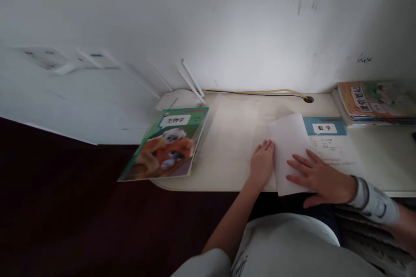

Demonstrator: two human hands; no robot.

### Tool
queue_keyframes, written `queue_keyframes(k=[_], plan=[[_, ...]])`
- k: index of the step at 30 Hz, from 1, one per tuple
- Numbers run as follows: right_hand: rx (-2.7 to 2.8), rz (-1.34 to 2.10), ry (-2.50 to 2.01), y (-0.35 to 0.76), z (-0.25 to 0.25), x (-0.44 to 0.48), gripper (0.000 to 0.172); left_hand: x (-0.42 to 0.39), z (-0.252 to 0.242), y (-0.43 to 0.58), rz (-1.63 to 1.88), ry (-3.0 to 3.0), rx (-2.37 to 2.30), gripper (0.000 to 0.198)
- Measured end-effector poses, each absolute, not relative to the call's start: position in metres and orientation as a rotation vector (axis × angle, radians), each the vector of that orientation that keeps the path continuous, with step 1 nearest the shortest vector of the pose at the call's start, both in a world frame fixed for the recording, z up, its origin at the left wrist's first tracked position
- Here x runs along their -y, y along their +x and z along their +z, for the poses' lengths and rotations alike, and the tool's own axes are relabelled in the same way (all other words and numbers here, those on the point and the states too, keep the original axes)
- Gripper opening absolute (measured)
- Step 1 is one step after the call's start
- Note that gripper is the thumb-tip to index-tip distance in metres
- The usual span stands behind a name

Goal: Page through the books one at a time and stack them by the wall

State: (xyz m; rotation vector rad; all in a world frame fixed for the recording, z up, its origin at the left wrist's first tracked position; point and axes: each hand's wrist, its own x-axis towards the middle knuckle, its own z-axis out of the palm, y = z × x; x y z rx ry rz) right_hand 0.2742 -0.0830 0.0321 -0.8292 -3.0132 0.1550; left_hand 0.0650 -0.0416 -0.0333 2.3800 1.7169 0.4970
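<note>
Paper (289,138), white and blank on the side that showed, lay right of centre in the frame, slanting over the left part of the math book (334,143) on the desk (230,138), its lower end at the front edge. Whether it was a loose sheet or joined to the book could not be told. The left hand (262,160) lay at its left side, fingers straight and close together, pinching nothing that showed; whether they pressed on the margin or only on the desk was unclear. The right hand (320,177) was spread palm down over its lower right part and the book, fingers apart and curled round nothing. The sheet looked light and limp, likely to crease under a hard squeeze, tear if tugged and slide on the smooth cover if pushed from one side. Its upper corners, at the top of the white area, seemed the best free places for a thumb-and-finger hold, with a flat palm to steady the middle. The book beneath looked heavier but flexible, better taken by its right edge, clear of both hands. At left of centre, the biology book (169,145) lay well apart.
</note>
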Motion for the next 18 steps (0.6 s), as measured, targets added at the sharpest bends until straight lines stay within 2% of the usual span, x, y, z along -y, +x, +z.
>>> queue_keyframes(k=[5,11,14,18], plan=[[3.021,0.05,-0.83,0.264,0.012,0.086,0.034,0.044,-0.034,0.063,0.655,2.241,-1.671,0.045],[3.018,-0.076,-0.829,0.251,0.009,0.081,0.036,0.047,-0.031,0.055,0.654,2.181,-1.546,0.059],[3.002,-0.167,-0.863,0.249,0.01,0.085,0.027,0.047,-0.03,0.054,0.636,2.171,-1.523,0.056],[2.976,-0.236,-0.887,0.245,0.006,0.09,0.025,0.046,-0.029,0.054,0.665,2.109,-1.508,0.053]])
